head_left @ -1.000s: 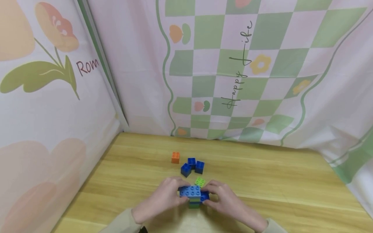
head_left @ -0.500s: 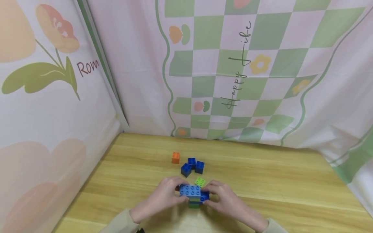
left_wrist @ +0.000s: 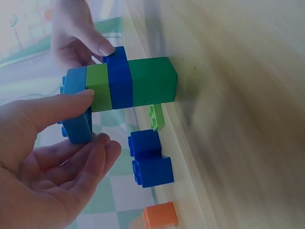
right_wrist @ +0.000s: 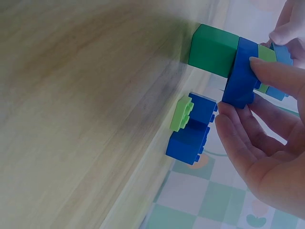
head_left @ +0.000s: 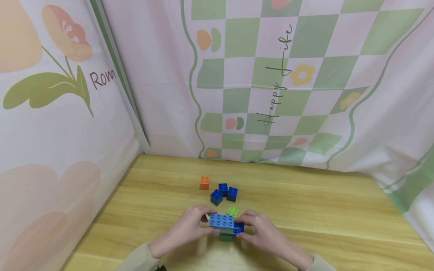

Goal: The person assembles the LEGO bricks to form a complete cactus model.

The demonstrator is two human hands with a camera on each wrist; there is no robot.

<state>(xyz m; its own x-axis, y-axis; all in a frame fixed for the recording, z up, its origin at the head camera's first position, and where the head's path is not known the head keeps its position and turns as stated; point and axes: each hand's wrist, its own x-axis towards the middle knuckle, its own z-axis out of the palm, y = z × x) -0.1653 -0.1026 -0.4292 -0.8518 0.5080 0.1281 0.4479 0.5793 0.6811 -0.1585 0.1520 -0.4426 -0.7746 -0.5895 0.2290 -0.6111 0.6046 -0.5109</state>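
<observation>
A small stack of toy building bricks stands on the table between the two hands. Its bottom is a green block (left_wrist: 153, 82), followed by a dark blue brick (right_wrist: 241, 71) jutting to the right, a light green brick (left_wrist: 98, 86) and a light blue brick (head_left: 221, 221) jutting left on top. My left hand (head_left: 194, 224) pinches the light blue brick's left end, thumb on the near side and fingers behind it. On the other side, my right hand (head_left: 259, 229) holds the dark blue brick's protruding end between thumb and fingers.
Just behind the stack lies a thin lime green brick (head_left: 232, 211). Farther back are three dark blue bricks (head_left: 216, 197) grouped together and an orange brick (head_left: 204, 183). Printed cloth (head_left: 162, 113) hangs along the back and left of the wooden table (head_left: 322, 207).
My left hand's fingers have drawn slightly left along the light blue brick, so more of its left end shows. The right hand and loose bricks stay in place.
</observation>
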